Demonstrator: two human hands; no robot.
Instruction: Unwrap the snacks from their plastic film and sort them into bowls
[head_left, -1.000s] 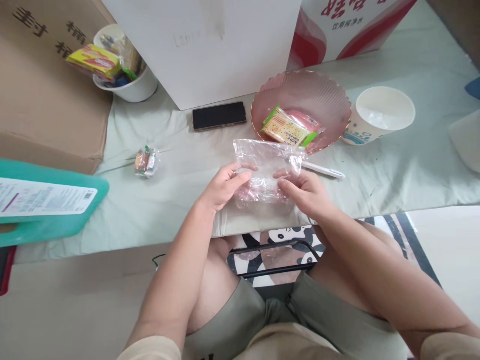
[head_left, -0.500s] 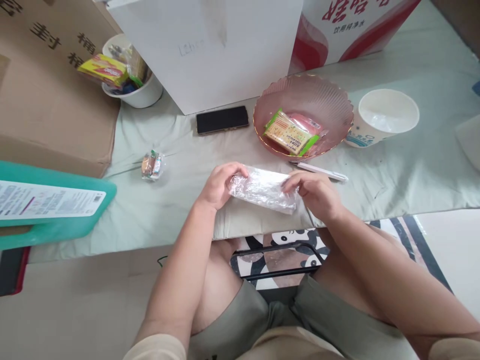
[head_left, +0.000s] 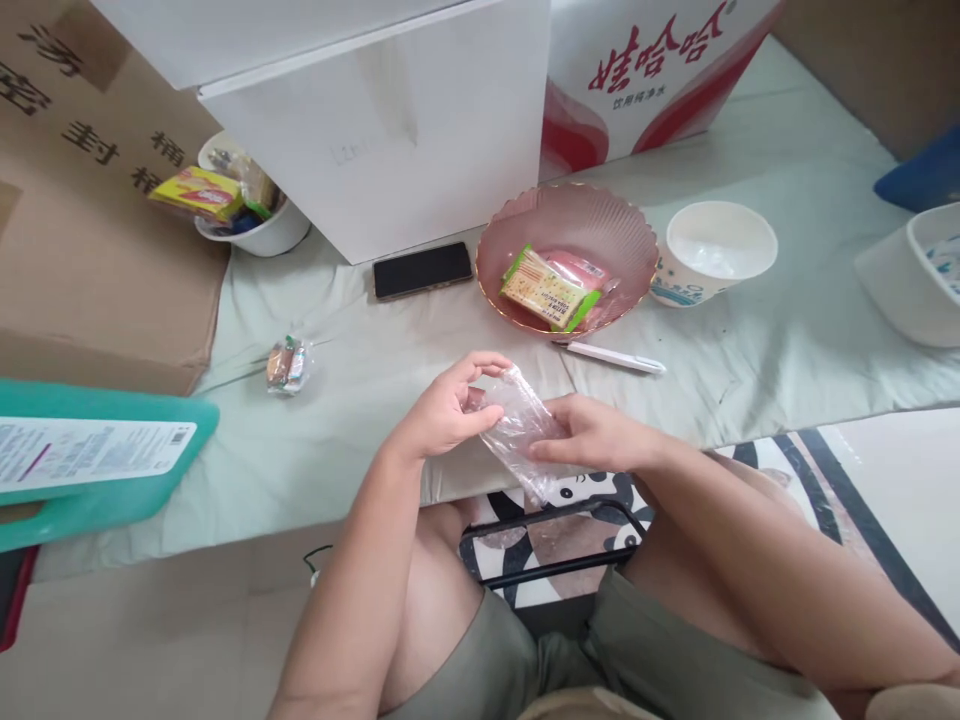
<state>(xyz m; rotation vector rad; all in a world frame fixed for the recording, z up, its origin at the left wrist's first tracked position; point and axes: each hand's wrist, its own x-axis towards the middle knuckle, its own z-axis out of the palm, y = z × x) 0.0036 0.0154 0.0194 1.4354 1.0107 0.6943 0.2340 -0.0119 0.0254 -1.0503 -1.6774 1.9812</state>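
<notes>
One clear, crinkled bag (head_left: 517, 425) is slanting — left hand (head_left: 441, 408), fingers curling, is pinching its upper edge; right hand (head_left: 600, 434), its side.

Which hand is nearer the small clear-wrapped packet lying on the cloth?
Left. The left hand is to the right of the packet, apart from it, holding the clear plastic; the right hand, also on the plastic, is farther right.

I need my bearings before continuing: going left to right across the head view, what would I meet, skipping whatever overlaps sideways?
Green jug, small snack packet, phone, clear plastic wrapper, paper cup, white container.
</notes>
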